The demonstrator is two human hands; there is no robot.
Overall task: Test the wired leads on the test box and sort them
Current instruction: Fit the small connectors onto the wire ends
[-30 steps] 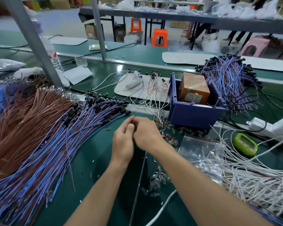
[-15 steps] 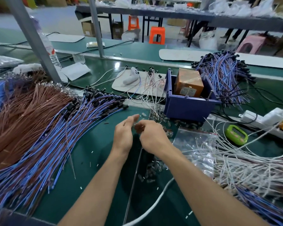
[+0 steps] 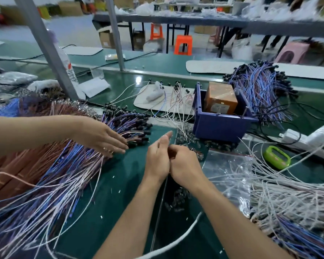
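My left hand (image 3: 157, 157) and my right hand (image 3: 185, 165) meet over the green mat (image 3: 120, 184) in the middle. The right hand's fingers curl round a small dark part (image 3: 172, 153), mostly hidden. Straight fingers of the left hand point up beside it. A blue bin (image 3: 223, 126) holding an orange test box (image 3: 221, 98) stands just behind. Blue-purple leads (image 3: 64, 174) and brown leads (image 3: 17, 165) lie heaped on the left, white leads (image 3: 288, 193) on the right. Another bundle of blue leads (image 3: 260, 90) sits behind the bin.
Another person's hand (image 3: 105, 139) reaches in from the left onto the black plug ends of the blue-purple leads. A green device (image 3: 277, 159), a white power strip (image 3: 307, 139) and a clear plastic bag (image 3: 226, 165) lie right. A slanted metal post (image 3: 45, 49) rises at the back left.
Another person's arm has come in from the left onto the lead pile. My hands stay together at the centre, and the left fingers have straightened.
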